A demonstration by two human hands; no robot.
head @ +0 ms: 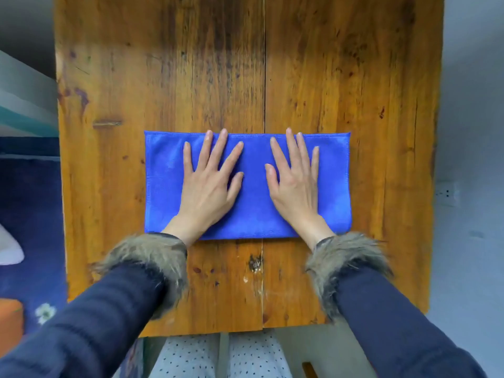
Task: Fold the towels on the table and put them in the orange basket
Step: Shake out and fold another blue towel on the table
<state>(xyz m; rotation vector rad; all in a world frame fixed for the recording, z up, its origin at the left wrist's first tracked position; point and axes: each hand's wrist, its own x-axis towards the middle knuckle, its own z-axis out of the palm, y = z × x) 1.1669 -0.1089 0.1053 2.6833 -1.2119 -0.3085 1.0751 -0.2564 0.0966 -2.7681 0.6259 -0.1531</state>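
Note:
A blue towel [334, 181] lies flat on the wooden table [218, 77] as a wide rectangle, folded once with its edges lined up. My left hand [207, 184] presses flat on the towel's left half, fingers straight and spread. My right hand [294, 181] presses flat on the right half in the same way. The fingertips of both hands reach the towel's far edge. An orange corner, probably the orange basket [9, 320], shows at the lower left edge on the floor.
The table's far half is bare wood with a seam down the middle. A blue rug with a white flower [45, 312] covers the floor on the left. A wall socket [447, 193] sits on the right.

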